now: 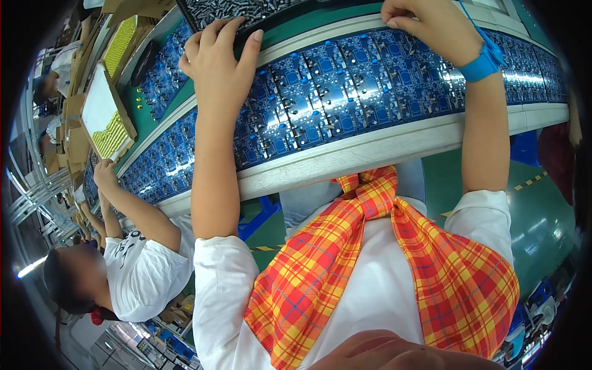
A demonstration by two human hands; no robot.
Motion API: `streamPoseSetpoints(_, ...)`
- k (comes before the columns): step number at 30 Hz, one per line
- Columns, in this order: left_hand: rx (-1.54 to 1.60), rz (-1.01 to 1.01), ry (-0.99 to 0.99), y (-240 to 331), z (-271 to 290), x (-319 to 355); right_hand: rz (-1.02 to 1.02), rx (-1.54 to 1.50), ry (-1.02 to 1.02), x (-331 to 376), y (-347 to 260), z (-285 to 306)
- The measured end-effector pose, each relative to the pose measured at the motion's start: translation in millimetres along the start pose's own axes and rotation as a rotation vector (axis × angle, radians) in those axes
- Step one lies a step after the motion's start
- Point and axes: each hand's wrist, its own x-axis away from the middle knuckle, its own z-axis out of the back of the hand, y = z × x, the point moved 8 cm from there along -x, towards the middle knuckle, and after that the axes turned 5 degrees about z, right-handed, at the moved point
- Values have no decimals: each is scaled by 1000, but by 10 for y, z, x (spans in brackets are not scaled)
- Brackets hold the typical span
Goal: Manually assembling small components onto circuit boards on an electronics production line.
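Note:
My left hand (219, 58) is at the near edge of a black tray (271, 18) filled with small grey cylindrical parts (237, 8). Its fingers are bent and spread, with the thumb apart, and no held part shows. My right hand (431, 24) hovers at the top edge of the view, fingers curled in toward the thumb; whatever may be between the fingertips cannot be made out. A blue wrist strap (482, 65) with a cord circles that wrist. Below both hands runs a long row of blue circuit boards (327, 86) fitted with small components.
A pale rail (357, 154) borders the boards on my side. Left of me, a co-worker in a white shirt (148, 271) reaches to the same line. Beyond it are loose blue boards (166, 80) and a box of yellow parts (111, 139).

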Motion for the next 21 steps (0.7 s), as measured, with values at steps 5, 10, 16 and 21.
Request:
streamPoseSetpoints(5,2,18,-17,-52,72,-122,62,-20,27,10,58,2)
streamPoseSetpoints(10,-47,46,-60,-69,6,-311,72,30,5,13,201,-56)
streamPoseSetpoints(16,-42,195,-173,-198,-235,-557,72,14,-17,22,101,-35)
streamPoseSetpoints(21,-9,175,-67,-257,-291,-556,94,20,-18,-2,116,-68)
